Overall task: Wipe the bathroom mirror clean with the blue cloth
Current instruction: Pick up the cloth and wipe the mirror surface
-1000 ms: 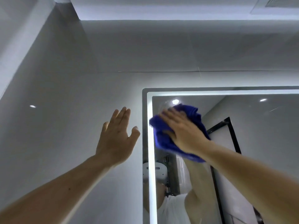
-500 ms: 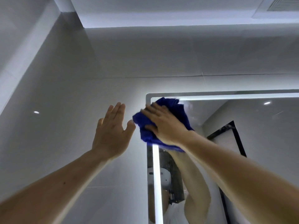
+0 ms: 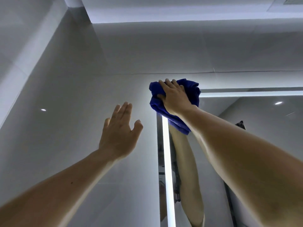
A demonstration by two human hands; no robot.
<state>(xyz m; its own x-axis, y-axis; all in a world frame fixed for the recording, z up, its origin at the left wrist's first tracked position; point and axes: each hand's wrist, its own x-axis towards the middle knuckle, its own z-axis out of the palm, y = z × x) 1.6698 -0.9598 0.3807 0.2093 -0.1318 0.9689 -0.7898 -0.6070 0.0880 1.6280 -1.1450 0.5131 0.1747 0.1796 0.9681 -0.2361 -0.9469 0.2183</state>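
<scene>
The blue cloth [image 3: 192,93] is bunched over the upper left corner of the bathroom mirror [image 3: 255,131]. My right hand [image 3: 174,97] lies on top of it, fingers spread over the bunch and thumb tucked into a fold, pressing it against the mirror's frame. My left hand [image 3: 119,133] is flat with straight fingers against the grey wall [image 3: 65,112], a little lower than the cloth and just left of the mirror's edge. My right forearm is reflected in the glass below the cloth.
A lit strip [image 3: 168,169] runs down the mirror's left side and another along its top [image 3: 254,93]. Grey tiled wall surrounds the mirror. The ceiling, with a vent [image 3: 293,0], is close above.
My right hand has slid the cloth up and to the left, from the glass below the top strip onto the mirror's upper left corner. My left hand has stayed on the wall.
</scene>
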